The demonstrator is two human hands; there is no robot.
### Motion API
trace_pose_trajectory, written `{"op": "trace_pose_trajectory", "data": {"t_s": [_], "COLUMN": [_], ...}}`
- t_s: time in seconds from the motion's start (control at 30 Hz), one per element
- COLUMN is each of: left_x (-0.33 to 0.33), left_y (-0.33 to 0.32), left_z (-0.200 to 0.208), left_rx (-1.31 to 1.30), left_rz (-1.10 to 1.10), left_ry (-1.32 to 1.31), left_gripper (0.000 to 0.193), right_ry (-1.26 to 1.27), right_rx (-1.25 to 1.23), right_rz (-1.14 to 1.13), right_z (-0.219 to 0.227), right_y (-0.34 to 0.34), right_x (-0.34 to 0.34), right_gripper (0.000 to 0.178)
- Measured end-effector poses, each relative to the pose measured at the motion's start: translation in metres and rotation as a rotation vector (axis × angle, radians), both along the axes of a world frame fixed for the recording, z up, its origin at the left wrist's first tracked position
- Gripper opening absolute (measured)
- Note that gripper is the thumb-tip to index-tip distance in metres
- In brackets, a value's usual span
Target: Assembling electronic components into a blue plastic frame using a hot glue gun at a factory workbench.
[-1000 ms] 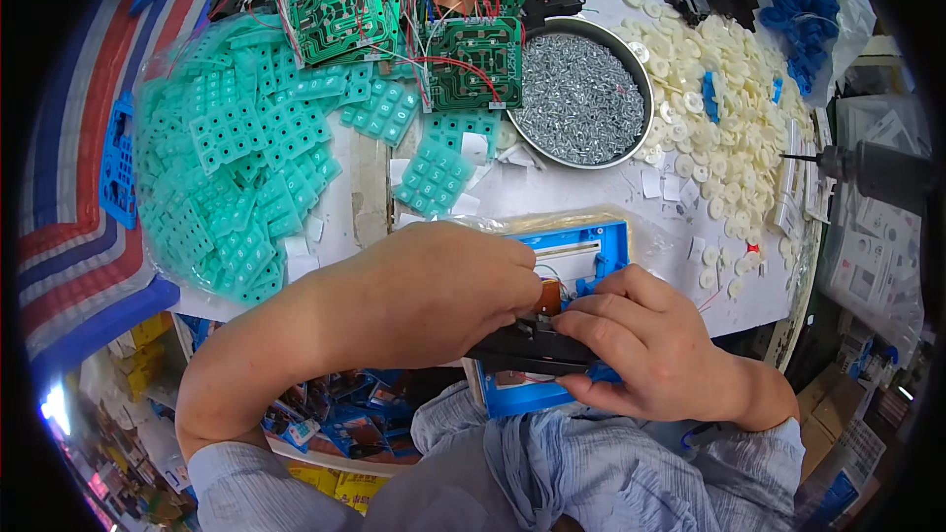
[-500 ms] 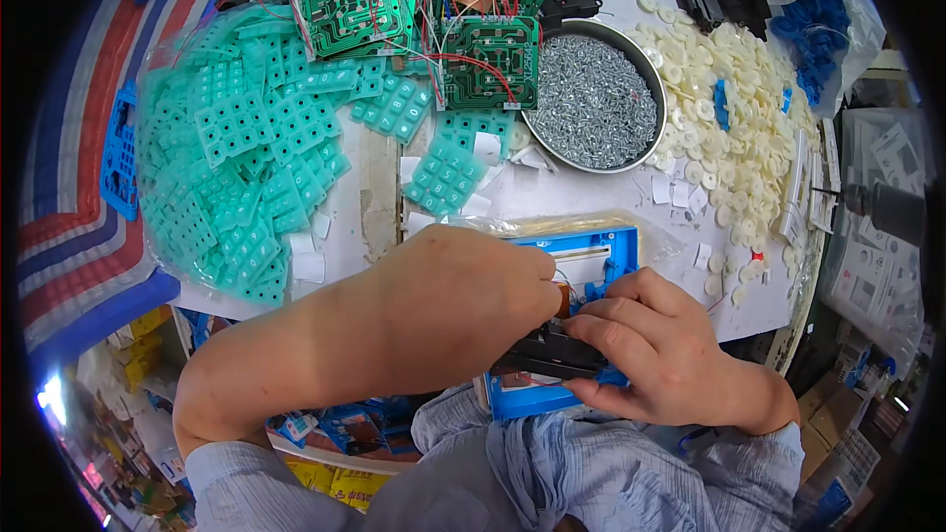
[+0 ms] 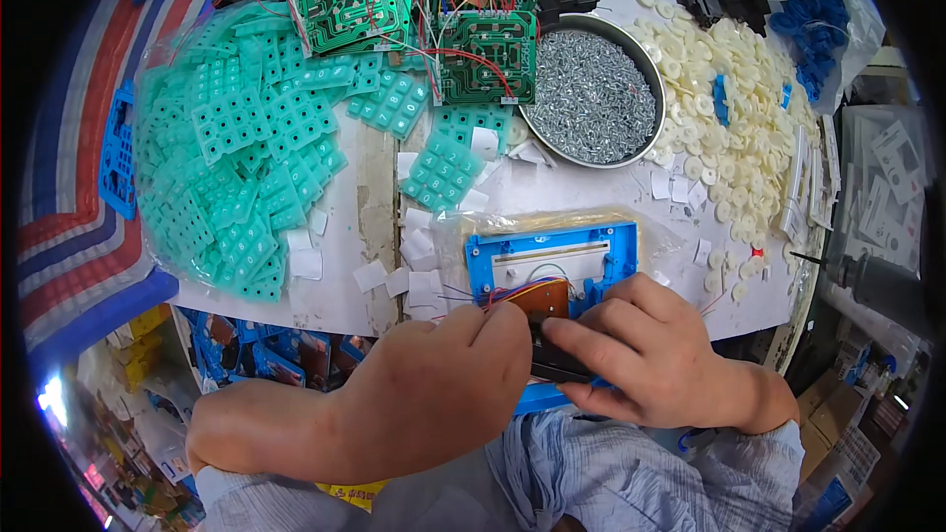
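A blue plastic case (image 3: pixel 480 261) lies at the table's front edge, its inside facing up. Inside are a small brown circuit board (image 3: pixel 540 303) with coloured wires (image 3: pixel 512 289) running left, and a black plastic part (image 3: pixel 558 365). My left hand (image 3: pixel 434 374) is closed over the case's left side beside the wires; its fingertips are hidden, so what they pinch cannot be made out. On the right, my right hand (image 3: pixel 645 350) grips the black part, fingers on top and thumb near the case's lower edge.
Teal rubber keypads (image 3: pixel 246 158) are heaped at left. Green circuit boards (image 3: pixel 483 59) with wires lie at the back, beside a round metal bowl (image 3: pixel 591 99) of screws. Cream plastic discs (image 3: pixel 729 118) spread at right, near a dark pointed tool (image 3: pixel 867 276). Paper squares (image 3: pixel 424 286) lie around.
My left hand has drawn back left and toward me, uncovering the brown board, its wires and the case's upper left corner. The right hand stays almost in place on the black part.
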State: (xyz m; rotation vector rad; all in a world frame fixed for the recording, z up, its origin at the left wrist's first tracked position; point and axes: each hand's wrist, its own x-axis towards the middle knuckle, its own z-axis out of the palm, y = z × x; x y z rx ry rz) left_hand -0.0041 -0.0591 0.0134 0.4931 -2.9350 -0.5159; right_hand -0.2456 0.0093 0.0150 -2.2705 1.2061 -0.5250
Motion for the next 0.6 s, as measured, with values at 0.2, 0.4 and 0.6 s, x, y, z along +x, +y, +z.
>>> {"op": "trace_pose_trajectory", "data": {"t_s": [0.2, 0.4, 0.6], "left_x": [0.002, 0.007, 0.013], "left_y": [0.010, 0.018, 0.013], "left_z": [-0.006, 0.003, -0.004], "left_rx": [0.037, 0.273, 0.609], "left_rz": [0.053, 0.123, 0.203], "left_ry": [0.037, -0.078, 0.064], "left_gripper": [0.012, 0.047, 0.042], "right_ry": [0.135, 0.262, 0.294], "right_rx": [-0.004, -0.049, -0.079], "right_rz": [0.047, 0.073, 0.089], "right_z": [0.007, 0.012, 0.013], "right_y": [-0.001, 0.002, 0.003], "right_x": [0.009, 0.014, 0.016], "right_gripper": [0.043, 0.034, 0.038]}}
